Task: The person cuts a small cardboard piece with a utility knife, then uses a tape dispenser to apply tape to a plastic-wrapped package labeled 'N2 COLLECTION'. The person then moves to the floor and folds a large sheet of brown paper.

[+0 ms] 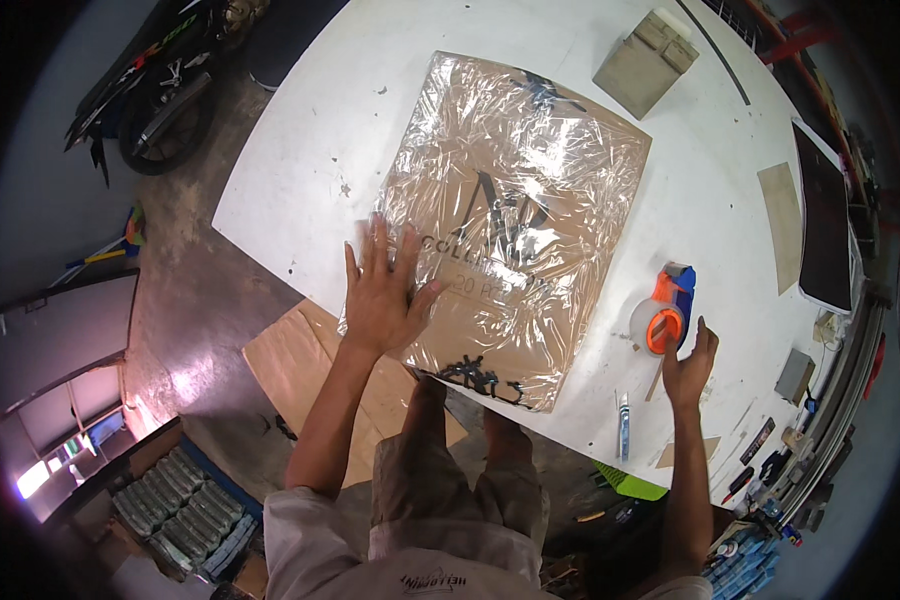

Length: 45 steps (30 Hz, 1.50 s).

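Note:
A flat brown cardboard box (470, 230) wrapped in shiny clear plastic lies on the white table, with black lettering and dark marks on its face. My left hand (380, 300) rests over its left edge, open, with the fingers spread and slightly blurred. To the right of the box is a tape dispenser (682, 288) with an orange and blue body and a roll of tape. My right hand (688, 372) is beside that roll, fingers apart, one fingertip reaching its orange hub; whether they touch is unclear. A slim blue-and-white pen-like tool (624, 428) lies nearer me.
A small brown carton (647, 62) stands at the far side of the white table (300, 150). A dark flat panel (825, 220) and small tools line the right edge. Below the table's left edge is a cardboard sheet (310, 385). A motorbike (165, 110) stands far left.

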{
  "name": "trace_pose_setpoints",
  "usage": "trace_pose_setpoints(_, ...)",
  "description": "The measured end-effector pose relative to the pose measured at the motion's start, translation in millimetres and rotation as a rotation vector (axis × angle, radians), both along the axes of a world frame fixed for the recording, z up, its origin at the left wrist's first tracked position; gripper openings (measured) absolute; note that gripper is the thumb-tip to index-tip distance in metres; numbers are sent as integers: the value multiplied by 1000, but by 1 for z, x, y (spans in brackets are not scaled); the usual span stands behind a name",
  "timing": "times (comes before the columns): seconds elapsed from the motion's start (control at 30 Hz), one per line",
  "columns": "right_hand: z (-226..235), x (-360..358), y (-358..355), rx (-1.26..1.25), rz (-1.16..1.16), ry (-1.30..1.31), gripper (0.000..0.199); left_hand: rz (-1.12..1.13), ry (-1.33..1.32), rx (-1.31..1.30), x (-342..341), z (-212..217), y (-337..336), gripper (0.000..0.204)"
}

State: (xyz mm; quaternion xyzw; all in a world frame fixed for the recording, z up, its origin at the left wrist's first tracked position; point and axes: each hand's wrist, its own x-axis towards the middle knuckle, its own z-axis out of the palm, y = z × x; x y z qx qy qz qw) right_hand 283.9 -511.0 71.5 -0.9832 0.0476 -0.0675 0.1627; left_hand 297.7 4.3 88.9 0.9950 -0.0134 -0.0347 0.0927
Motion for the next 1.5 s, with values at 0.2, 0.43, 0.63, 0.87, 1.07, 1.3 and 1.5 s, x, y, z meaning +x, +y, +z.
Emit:
trace_pose_setpoints(0.2, 41, -36, 109, 591, -137, 216, 55, 470, 194, -550, 30, 26, -3, 130)
trace_pose_setpoints(0.43, 8, 5, 191, 963, -391, 571, 96, 520, 233, -328, 24, 9, 7, 142)
trace_pose_setpoints(0.63, 4, 4, 187, 925, -416, 597, 88, 584, 340, -398, -13, 13, 4, 132)
trace_pose_setpoints(0.87, 46, -75, 145, 1119, -402, 942, 81, 626, 694, -1180, -146, 40, 29, 90)
trace_pose_setpoints(1.07, 51, -89, 159, 1164, -332, 1013, 88, 863, 569, -1264, -194, 30, 7, 93)
trace_pose_setpoints(1.3, 68, -101, 146, 592, -161, 741, 110, 1008, 378, -1094, -267, 73, -38, 104)
trace_pose_setpoints(1.5, 108, -156, 167, 730, 284, 708, 80, 1239, 55, -876, -406, 106, -95, 110)
